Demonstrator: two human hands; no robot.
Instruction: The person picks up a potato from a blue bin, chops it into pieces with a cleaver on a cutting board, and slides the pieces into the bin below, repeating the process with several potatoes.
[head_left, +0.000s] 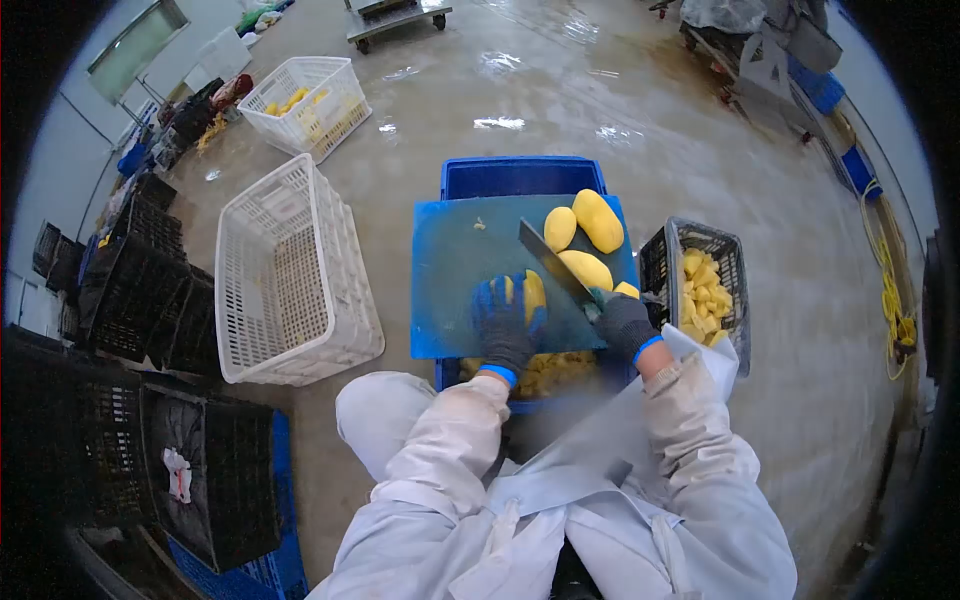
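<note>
My left hand [505,318], in a dark glove with blue on it, presses fingers closed over a peeled yellow potato [535,292] on the blue-green cutting board [445,250]. The potato looks cut, though the fingers hide part of it. Gripped in my gloved right hand [624,322] is a knife [552,260], its broad blade slanting up and left between the held potato and the others. Beyond the blade lie whole peeled potatoes [598,221] near the board's right edge. The board rests across a blue crate [520,178], with potato pieces [565,375] visible below its near edge.
At the right stands a black crate [742,300] holding potato chunks [703,290]. A white crate [330,290] stands to the left; another white crate [345,90] behind it contains yellow pieces. Dark crates [215,480] are stacked at far left. The floor [500,100] looks wet.
</note>
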